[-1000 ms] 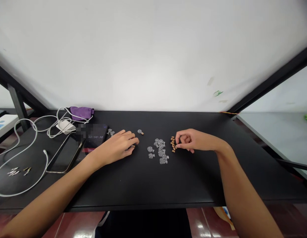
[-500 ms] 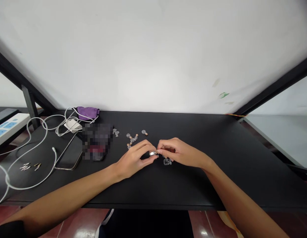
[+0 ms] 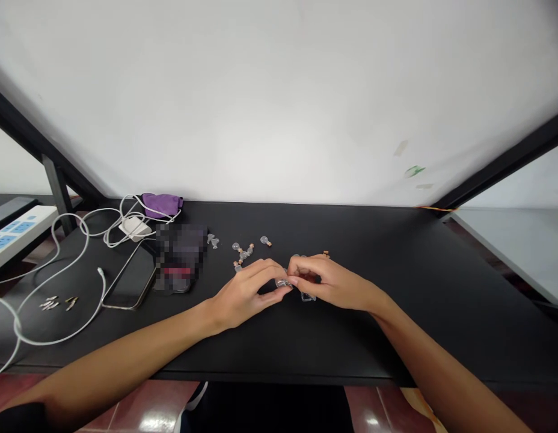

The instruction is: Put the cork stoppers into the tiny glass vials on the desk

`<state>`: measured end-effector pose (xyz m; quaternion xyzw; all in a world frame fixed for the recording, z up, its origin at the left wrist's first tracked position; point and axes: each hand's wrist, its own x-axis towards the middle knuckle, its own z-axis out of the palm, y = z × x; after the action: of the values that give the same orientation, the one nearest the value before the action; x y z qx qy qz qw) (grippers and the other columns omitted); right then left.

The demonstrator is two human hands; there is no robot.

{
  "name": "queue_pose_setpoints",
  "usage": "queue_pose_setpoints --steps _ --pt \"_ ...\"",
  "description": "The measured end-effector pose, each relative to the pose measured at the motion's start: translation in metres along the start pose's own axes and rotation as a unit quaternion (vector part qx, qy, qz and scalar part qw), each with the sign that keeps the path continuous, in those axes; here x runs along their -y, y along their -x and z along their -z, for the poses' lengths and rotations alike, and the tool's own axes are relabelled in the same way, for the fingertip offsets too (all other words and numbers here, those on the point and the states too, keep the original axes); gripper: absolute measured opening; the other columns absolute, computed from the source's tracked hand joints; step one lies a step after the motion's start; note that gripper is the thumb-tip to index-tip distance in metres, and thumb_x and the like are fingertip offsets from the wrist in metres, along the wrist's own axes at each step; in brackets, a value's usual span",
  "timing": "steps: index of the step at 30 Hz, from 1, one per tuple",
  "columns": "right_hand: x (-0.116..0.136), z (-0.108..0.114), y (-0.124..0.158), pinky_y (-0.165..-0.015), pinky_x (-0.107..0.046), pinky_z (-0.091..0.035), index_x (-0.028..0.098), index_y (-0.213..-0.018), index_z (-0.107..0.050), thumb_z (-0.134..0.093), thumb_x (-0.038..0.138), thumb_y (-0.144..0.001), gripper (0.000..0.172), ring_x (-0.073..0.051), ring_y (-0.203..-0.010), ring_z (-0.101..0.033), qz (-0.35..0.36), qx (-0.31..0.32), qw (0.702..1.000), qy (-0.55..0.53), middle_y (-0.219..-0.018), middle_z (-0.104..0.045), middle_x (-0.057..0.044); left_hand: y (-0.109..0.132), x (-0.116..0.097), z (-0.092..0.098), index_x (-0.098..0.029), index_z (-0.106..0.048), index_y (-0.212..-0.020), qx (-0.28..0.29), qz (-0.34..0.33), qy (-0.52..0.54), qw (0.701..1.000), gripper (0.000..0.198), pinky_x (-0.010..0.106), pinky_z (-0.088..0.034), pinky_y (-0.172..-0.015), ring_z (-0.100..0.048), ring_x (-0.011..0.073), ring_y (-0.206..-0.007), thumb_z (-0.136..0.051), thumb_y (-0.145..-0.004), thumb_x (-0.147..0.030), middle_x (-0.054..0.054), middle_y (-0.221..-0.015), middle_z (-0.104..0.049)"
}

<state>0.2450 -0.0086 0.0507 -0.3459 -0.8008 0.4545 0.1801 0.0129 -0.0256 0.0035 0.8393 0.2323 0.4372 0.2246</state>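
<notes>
- A black desk [image 3: 351, 355] runs across the view, below a white wall [image 3: 279, 102].
- At the far left, a white power strip [image 3: 17, 231] sits beyond the desk edge, and a white cable [image 3: 58, 270] loops over the desktop to a white charger [image 3: 134, 228].
- A purple pouch [image 3: 162, 205] lies against the wall, closed as far as can be seen. Nearer are a blurred-out object [image 3: 180, 258] and a smartphone [image 3: 130, 279].
- The left hand [image 3: 245, 294] and right hand [image 3: 333, 282] are together at mid-desk, fingertips meeting around a small clear glass bottle [image 3: 282, 282]. Fingers hide its mouth, so whether it holds anything cannot be told.
- A second glass bottle [image 3: 308, 297] lies just under the right hand, touching or nearly touching it.
- Beyond the left hand, several loose glass bottles [image 3: 242, 248] lie in a small group, some with cork stoppers [image 3: 251, 246] in their necks. Another corked bottle [image 3: 264, 240] lies just beside them.
- A few loose corks [image 3: 326, 254] lie past the right hand.
- Tiny metal pieces [image 3: 58, 304] lie inside the cable's loop.
</notes>
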Motion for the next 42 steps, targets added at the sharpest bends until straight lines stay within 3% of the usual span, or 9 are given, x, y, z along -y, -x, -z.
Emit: queue_pose_setpoints --steps 5,9,12,16,19,23,28,38,42 --pt "-0.011 0.031 0.012 -0.06 -0.028 -0.04 0.022 -0.085 -0.052 -0.054 0.046 -0.102 0.029 -0.012 -0.061 -0.049 -0.03 -0.089 0.995 -0.042 -0.075 -0.055 0.002 0.002 0.005 0.003 -0.02 -0.062 -0.112 -0.004 0.011 -0.011 1.0 0.016 0.027 -0.055 -0.084 -0.067 0.0146 -0.088 -0.067 -0.097 -0.019 0.004 -0.097 -0.068" --pt "-0.025 0.054 0.018 -0.06 -0.028 -0.036 0.022 -0.088 -0.056 -0.061 0.044 -0.097 0.024 -0.013 -0.062 -0.044 -0.072 -0.151 0.984 0.06 -0.069 -0.051 0.003 0.002 0.014 0.009 -0.021 -0.061 -0.115 0.055 0.026 -0.053 0.997 0.016 0.029 -0.054 -0.086 -0.066 0.0158 -0.09 -0.065 -0.099 -0.023 0.004 -0.1 -0.069" --pt "-0.037 0.061 0.018 -0.058 -0.028 -0.035 0.022 -0.088 -0.057 -0.062 0.044 -0.095 0.023 -0.013 -0.061 -0.043 -0.088 -0.147 0.979 0.112 -0.066 -0.049 0.004 0.0 0.017 0.013 -0.021 -0.061 -0.115 0.091 0.033 -0.085 0.992 0.017 0.031 -0.052 -0.086 -0.065 0.0158 -0.088 -0.065 -0.1 -0.026 0.003 -0.099 -0.069" --pt "-0.053 0.063 0.016 -0.06 -0.029 -0.036 0.022 -0.091 -0.06 -0.061 0.042 -0.095 0.021 -0.014 -0.061 -0.045 -0.1 -0.137 0.973 0.159 -0.068 -0.052 0.004 -0.001 0.015 0.015 -0.021 -0.06 -0.118 0.124 -0.029 -0.096 0.987 0.019 0.031 -0.051 -0.085 -0.066 0.0162 -0.09 -0.065 -0.1 -0.024 0.004 -0.102 -0.071" --pt "-0.061 0.064 0.016 -0.06 -0.029 -0.036 0.022 -0.093 -0.062 -0.059 0.041 -0.096 0.019 -0.014 -0.062 -0.047 -0.112 -0.125 0.968 0.187 -0.071 -0.055 0.002 -0.001 0.014 0.011 -0.021 -0.06 -0.117 0.107 -0.052 -0.108 0.987 0.017 0.031 -0.05 -0.087 -0.067 0.0163 -0.094 -0.064 -0.1 -0.02 0.005 -0.106 -0.071" --pt "-0.063 0.065 0.017 -0.059 -0.028 -0.035 0.022 -0.093 -0.062 -0.058 0.04 -0.097 0.02 -0.014 -0.062 -0.046 -0.119 -0.113 0.967 0.195 -0.071 -0.055 0.002 -0.004 0.021 0.0 -0.021 -0.061 -0.112 0.015 0.043 -0.119 0.992 0.01 0.032 -0.051 -0.091 -0.066 0.0156 -0.093 -0.062 -0.101 -0.022 0.003 -0.1 -0.068" --pt "-0.063 0.067 0.019 -0.057 -0.029 -0.036 0.022 -0.09 -0.062 -0.06 0.04 -0.095 0.019 -0.014 -0.06 -0.045 -0.125 -0.124 0.967 0.185 -0.069 -0.054 0.001 -0.016 0.033 -0.008 -0.022 -0.064 -0.106 0.009 0.12 -0.142 0.983 0.007 0.026 -0.053 -0.074 -0.062 0.0134 -0.077 -0.062 -0.101 -0.027 0.001 -0.093 -0.065" --pt "-0.059 0.064 0.018 -0.058 -0.029 -0.037 0.022 -0.089 -0.063 -0.059 0.036 -0.094 0.016 -0.014 -0.061 -0.046 -0.107 -0.107 0.971 0.186 -0.068 -0.055 0.002 -0.017 0.035 -0.012 -0.021 -0.066 -0.116 0.1 0.09 -0.136 0.981 0.015 0.036 -0.054 -0.096 -0.068 0.0205 -0.107 -0.058 -0.104 -0.024 0.005 -0.113 -0.071" --pt "-0.06 0.065 0.018 -0.058 -0.028 -0.037 0.022 -0.09 -0.064 -0.059 0.035 -0.093 0.015 -0.014 -0.061 -0.046 -0.106 -0.096 0.972 0.184 -0.068 -0.055 0.002 -0.018 0.035 -0.008 -0.022 -0.066 -0.116 0.082 0.07 -0.145 0.984 0.015 0.037 -0.052 -0.098 -0.068 0.0202 -0.108 -0.058 -0.104 -0.026 0.005 -0.115 -0.072"
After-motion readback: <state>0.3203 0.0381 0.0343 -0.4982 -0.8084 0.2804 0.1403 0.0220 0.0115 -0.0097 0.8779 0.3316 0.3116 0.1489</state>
